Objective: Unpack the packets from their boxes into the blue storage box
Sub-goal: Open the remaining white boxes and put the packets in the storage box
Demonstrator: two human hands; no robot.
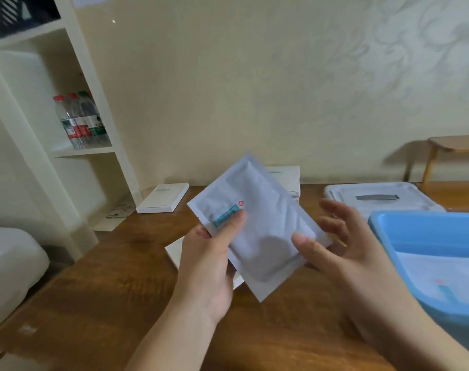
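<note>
One packet [257, 231], left-hand [209, 261] thumb grip

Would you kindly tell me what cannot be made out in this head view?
- Print on the packet: too small, partly under the left hand thumb.
- Right hand grip: its fingers are blurred; contact with the packet is unclear.
- Blue storage box: cut off by the right edge, so its contents are only partly seen.
- White box on the table: mostly hidden behind hand and packet.
</note>
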